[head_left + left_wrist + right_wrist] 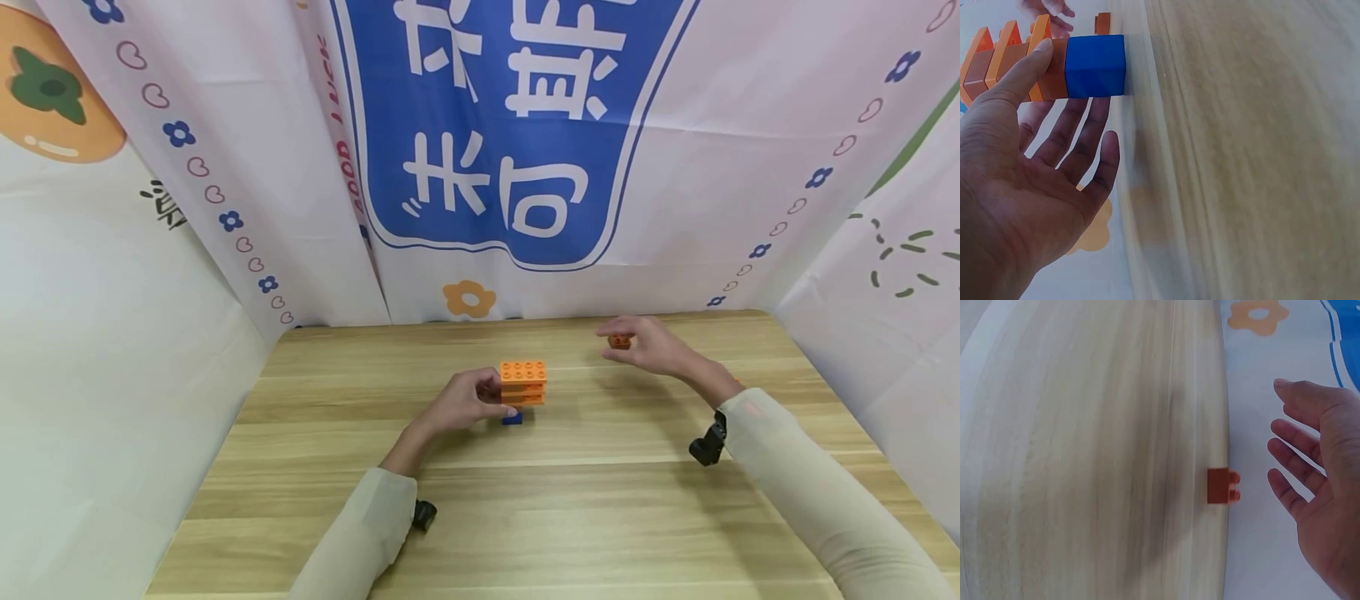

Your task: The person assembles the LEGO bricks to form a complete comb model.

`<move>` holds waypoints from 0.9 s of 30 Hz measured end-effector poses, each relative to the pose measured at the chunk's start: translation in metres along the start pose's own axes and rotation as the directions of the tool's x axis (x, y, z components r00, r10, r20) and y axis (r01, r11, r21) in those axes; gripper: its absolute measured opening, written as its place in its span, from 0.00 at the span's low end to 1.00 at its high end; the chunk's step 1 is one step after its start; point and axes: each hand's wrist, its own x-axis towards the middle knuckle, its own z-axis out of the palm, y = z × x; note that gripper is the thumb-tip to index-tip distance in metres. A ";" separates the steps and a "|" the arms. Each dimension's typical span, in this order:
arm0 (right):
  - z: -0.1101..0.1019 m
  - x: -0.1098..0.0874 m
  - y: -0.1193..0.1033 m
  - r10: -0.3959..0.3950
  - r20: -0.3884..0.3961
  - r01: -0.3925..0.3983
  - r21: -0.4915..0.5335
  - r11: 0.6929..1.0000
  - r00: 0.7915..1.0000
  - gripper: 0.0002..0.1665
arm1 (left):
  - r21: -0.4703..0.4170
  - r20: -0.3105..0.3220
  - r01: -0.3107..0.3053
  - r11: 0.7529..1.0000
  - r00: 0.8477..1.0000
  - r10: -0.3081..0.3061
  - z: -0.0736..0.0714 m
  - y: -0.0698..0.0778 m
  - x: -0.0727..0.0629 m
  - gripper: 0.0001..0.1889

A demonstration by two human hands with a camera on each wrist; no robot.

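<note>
My left hand holds a stack of toy building bricks, its thumb on the near side and its fingers reaching behind. Orange wider bricks alternate with brown ones in the stack, and a blue brick forms the bottom. Whether the blue brick touches the table cannot be told. Over at the far right, my right hand hovers with fingers apart and nothing in them. A small brown brick stands on the table below and beside that hand, studs up, apart from the fingers.
The wooden table meets a printed cloth backdrop at its far edge, with cloth at both sides too. A bit of something orange shows beside the right wrist, mostly hidden by the arm.
</note>
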 end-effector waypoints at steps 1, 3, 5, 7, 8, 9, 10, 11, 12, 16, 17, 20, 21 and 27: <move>0.000 0.000 0.002 0.003 -0.003 -0.003 -0.006 1.000 1.000 0.22 | -0.001 -0.001 -0.002 1.000 1.000 0.002 0.000 0.000 0.000 0.14; -0.001 -0.001 0.007 0.004 -0.010 -0.004 -0.015 1.000 1.000 0.23 | -0.007 0.000 -0.001 1.000 1.000 0.001 0.000 0.000 0.000 0.14; -0.001 -0.001 0.011 0.006 -0.014 -0.007 -0.027 1.000 1.000 0.24 | -0.013 0.000 0.002 1.000 1.000 -0.002 0.000 -0.001 0.000 0.14; -0.002 -0.002 0.015 0.016 -0.019 -0.017 -0.031 0.999 1.000 0.24 | -0.016 0.001 0.007 1.000 1.000 -0.007 0.000 -0.001 0.000 0.14; -0.002 -0.002 0.017 0.023 -0.019 -0.023 -0.031 0.999 1.000 0.24 | -0.017 0.002 0.011 1.000 1.000 -0.010 0.000 -0.001 0.001 0.14; -0.003 -0.002 0.018 0.029 -0.019 -0.030 -0.033 0.999 0.999 0.24 | -0.015 0.002 0.012 1.000 1.000 -0.012 0.000 -0.002 0.001 0.14; -0.003 -0.002 0.020 0.036 -0.020 -0.037 -0.033 0.999 0.999 0.25 | -0.013 0.001 0.013 1.000 1.000 -0.013 0.000 -0.002 0.001 0.14; -0.003 -0.003 0.022 0.046 -0.024 -0.047 -0.035 0.998 0.999 0.25 | -0.008 0.001 0.013 1.000 1.000 -0.013 0.000 -0.002 0.001 0.14; -0.003 -0.003 0.023 0.053 -0.027 -0.054 -0.033 0.998 0.998 0.25 | -0.006 0.001 0.014 1.000 1.000 -0.014 0.000 -0.001 0.001 0.14; -0.003 -0.004 0.030 0.085 -0.029 -0.086 -0.037 0.996 0.996 0.26 | 0.002 0.001 0.013 1.000 1.000 -0.013 0.000 -0.001 0.000 0.14; -0.003 -0.003 0.031 0.093 -0.028 -0.094 -0.039 0.995 0.995 0.27 | 0.004 0.001 0.008 1.000 1.000 -0.008 0.000 -0.001 0.000 0.14; -0.003 -0.003 0.036 0.113 -0.021 -0.114 -0.040 0.993 0.993 0.27 | 0.003 0.000 0.009 1.000 1.000 -0.009 0.000 -0.002 0.001 0.14; -0.004 -0.003 0.037 0.119 -0.020 -0.120 -0.040 0.992 0.993 0.27 | 0.002 -0.001 0.010 1.000 1.000 -0.010 0.000 -0.002 0.001 0.14; -0.003 -0.002 0.043 0.125 -0.018 -0.126 -0.040 0.991 0.992 0.28 | 0.000 -0.006 0.022 1.000 1.000 -0.022 0.001 -0.004 0.002 0.15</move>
